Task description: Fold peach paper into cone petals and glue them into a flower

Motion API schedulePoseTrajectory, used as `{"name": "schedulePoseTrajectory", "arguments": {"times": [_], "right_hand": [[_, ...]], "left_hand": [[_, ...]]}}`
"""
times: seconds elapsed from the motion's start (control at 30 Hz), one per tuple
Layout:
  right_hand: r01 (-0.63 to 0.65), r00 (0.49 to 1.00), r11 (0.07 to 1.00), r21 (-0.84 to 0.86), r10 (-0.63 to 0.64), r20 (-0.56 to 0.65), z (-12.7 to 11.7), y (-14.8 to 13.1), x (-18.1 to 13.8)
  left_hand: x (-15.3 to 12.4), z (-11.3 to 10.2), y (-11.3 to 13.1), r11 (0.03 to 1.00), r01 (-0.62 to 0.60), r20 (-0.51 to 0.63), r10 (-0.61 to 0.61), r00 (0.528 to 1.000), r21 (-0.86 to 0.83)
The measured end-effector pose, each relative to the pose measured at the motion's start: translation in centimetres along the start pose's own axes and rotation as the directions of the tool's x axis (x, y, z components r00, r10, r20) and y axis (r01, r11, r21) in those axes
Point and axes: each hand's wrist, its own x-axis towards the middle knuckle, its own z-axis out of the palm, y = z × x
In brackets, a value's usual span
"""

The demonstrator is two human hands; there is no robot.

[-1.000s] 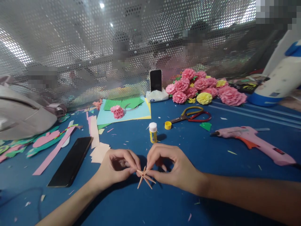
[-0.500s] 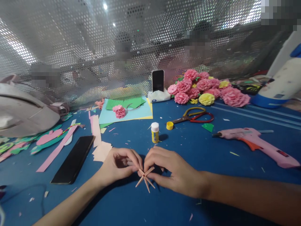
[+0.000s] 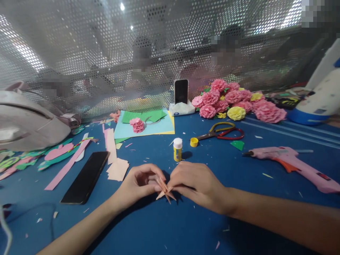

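Low over the blue table, my left hand and my right hand both pinch a small folded peach paper piece with pointed pleats fanning out. Fingertips of both hands meet at its middle. Just behind the hands stands a small glue bottle with a white top, and its yellow cap lies beside it.
A black phone and peach paper squares lie to the left. Scissors, a pink glue gun, paper flowers, coloured paper sheets, an upright phone and a grey bag surround the work area.
The paper piece has been turned and pressed flatter between my fingers; its points are less spread than before. Both hands sit slightly higher in view.
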Motion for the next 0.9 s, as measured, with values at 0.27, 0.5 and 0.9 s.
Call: {"name": "schedulePoseTrajectory", "arguments": {"times": [0.27,0.5,0.9], "right_hand": [[-0.003,1.000,1.000,0.004,0.003,-0.022,0.1,0.0,0.1],[0.016,0.999,1.000,-0.012,-0.016,-0.028,0.0,-0.2,0.1],[0.143,0.990,0.989,-0.026,-0.143,0.012,-0.1,-0.3,0.0]], "left_hand": [[-0.1,-0.3,-0.4,0.998,-0.061,0.027,0.060,0.998,0.035],[-0.2,-0.2,-0.4,0.993,-0.082,0.037,0.079,0.996,0.086],[-0.6,0.4,0.6,0.905,-0.135,0.101,0.103,0.990,0.403]]}}
